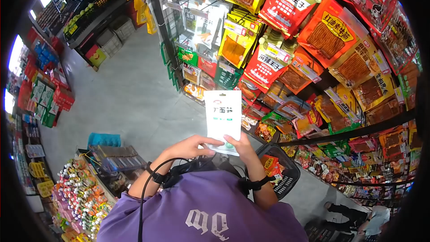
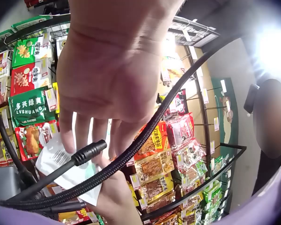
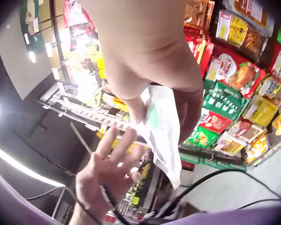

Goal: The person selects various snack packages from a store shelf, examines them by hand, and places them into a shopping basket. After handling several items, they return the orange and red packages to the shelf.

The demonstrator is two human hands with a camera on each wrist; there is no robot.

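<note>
A white packet [image 1: 224, 115] with dark lettering and a green patch stands face-up before the chest. My right hand [image 1: 242, 147] pinches its lower right part, thumb on the front; in the right wrist view this hand [image 3: 150, 58] has the packet [image 3: 164, 133] between thumb and fingers. My left hand [image 1: 191, 147] is at the lower left edge, fingers pointing at the packet. Seen from the right wrist, the left hand [image 3: 107, 176] has loosely spread fingers; whether they touch the packet I cannot tell. In the left wrist view a barcode shows on the packet [image 2: 61, 158], partly behind a cable.
Racks of hanging snack bags, such as a red one [image 1: 286, 4], rise ahead and right. A black basket [image 1: 291, 177] with colourful packs is beside the right arm. A candy display [image 1: 76, 192] stands lower left, a produce stand upper left. Another person is at lower right.
</note>
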